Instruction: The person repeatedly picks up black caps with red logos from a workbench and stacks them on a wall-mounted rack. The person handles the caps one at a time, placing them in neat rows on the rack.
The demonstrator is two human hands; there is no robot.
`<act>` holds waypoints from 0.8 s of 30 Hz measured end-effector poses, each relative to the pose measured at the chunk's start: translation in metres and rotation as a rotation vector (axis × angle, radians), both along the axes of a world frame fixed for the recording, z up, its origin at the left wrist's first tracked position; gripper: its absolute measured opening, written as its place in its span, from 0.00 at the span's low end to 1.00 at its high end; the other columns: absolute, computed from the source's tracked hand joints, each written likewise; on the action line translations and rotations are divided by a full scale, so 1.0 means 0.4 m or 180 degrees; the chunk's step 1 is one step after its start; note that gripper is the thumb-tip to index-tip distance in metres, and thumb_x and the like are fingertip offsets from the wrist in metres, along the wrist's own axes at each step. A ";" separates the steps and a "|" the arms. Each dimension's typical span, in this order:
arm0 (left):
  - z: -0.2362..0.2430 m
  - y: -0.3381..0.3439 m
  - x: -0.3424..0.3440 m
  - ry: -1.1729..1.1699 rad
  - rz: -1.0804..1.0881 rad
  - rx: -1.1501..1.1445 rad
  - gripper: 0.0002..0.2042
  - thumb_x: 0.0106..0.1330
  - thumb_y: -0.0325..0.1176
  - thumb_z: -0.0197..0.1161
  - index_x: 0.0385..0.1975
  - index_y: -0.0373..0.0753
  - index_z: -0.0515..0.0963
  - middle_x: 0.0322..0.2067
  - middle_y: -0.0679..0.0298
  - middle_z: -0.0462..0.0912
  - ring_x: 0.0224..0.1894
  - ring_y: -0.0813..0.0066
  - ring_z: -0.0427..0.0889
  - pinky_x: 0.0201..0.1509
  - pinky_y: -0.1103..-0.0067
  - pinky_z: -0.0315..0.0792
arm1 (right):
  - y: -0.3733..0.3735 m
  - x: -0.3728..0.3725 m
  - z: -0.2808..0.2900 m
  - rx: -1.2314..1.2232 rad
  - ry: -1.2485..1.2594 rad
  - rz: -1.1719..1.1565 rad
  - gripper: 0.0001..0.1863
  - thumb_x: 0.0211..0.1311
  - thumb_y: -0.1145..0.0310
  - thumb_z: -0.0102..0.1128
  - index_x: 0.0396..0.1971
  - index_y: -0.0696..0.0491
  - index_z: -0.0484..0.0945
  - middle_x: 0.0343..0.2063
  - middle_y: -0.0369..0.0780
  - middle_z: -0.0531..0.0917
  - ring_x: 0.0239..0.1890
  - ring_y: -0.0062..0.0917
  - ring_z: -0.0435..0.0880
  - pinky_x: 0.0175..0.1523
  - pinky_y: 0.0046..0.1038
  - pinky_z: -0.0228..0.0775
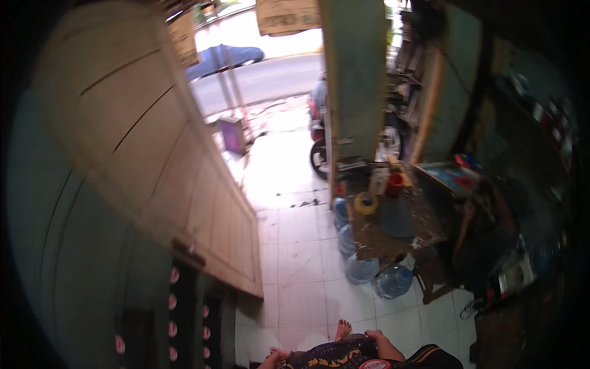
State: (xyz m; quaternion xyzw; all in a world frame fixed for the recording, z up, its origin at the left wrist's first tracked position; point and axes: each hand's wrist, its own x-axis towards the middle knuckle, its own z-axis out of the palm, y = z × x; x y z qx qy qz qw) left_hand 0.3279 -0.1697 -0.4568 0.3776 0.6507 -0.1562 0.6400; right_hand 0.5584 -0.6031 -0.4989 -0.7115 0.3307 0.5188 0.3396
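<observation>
Both hands show small at the lower edge, beside the dark patterned clothing [326, 357] on my body. My left hand [278, 354] hangs at the left side of the cloth, its fingers loosely apart and no object visible in it. On the other side, my right hand [373, 335] rests by the cloth's upper edge; its fingers are too small and blurred to read. Between the hands, my bare foot [343, 329] is on the white tiled floor [301, 264].
A wooden door [184, 178] stands ajar at left. Right of the doorway, a worn table [393, 230] carries a tape roll [366, 203] and red container [394, 183]. Large water bottles [393, 281] crowd its legs. Outside are a motorbike [319, 154] and a covered car [227, 59].
</observation>
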 end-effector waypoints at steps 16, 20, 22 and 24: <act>0.238 -0.561 1.240 -0.2690 -0.3937 0.0483 0.16 0.66 0.36 0.54 0.42 0.28 0.76 0.33 0.55 0.82 0.35 0.68 0.82 0.40 0.75 0.75 | -0.118 0.351 0.113 0.0800 -0.1042 -0.2563 0.13 0.58 0.63 0.57 0.39 0.54 0.76 0.33 0.42 0.83 0.28 0.28 0.85 0.29 0.29 0.77; 0.093 -0.509 1.178 -0.1582 -0.4445 -0.0362 0.16 0.68 0.38 0.50 0.45 0.31 0.75 0.36 0.57 0.81 0.38 0.67 0.82 0.43 0.73 0.75 | -0.138 0.344 0.113 0.1001 -0.0140 -0.2830 0.14 0.59 0.61 0.57 0.42 0.53 0.75 0.35 0.42 0.83 0.33 0.30 0.85 0.33 0.31 0.77; 0.068 -0.472 1.192 -0.1014 -0.4365 -0.0982 0.16 0.69 0.39 0.48 0.46 0.33 0.75 0.37 0.58 0.81 0.39 0.66 0.82 0.44 0.72 0.75 | -0.153 0.340 0.142 0.0605 -0.0242 -0.2780 0.14 0.60 0.62 0.56 0.43 0.53 0.75 0.36 0.42 0.83 0.32 0.30 0.85 0.33 0.31 0.76; 0.064 -0.396 1.256 -0.0895 -0.3909 -0.1158 0.16 0.70 0.39 0.46 0.47 0.35 0.74 0.39 0.59 0.81 0.40 0.65 0.82 0.45 0.70 0.75 | -0.138 0.417 0.166 0.0515 -0.0414 -0.2459 0.13 0.61 0.63 0.55 0.43 0.53 0.75 0.36 0.42 0.84 0.28 0.28 0.84 0.29 0.28 0.76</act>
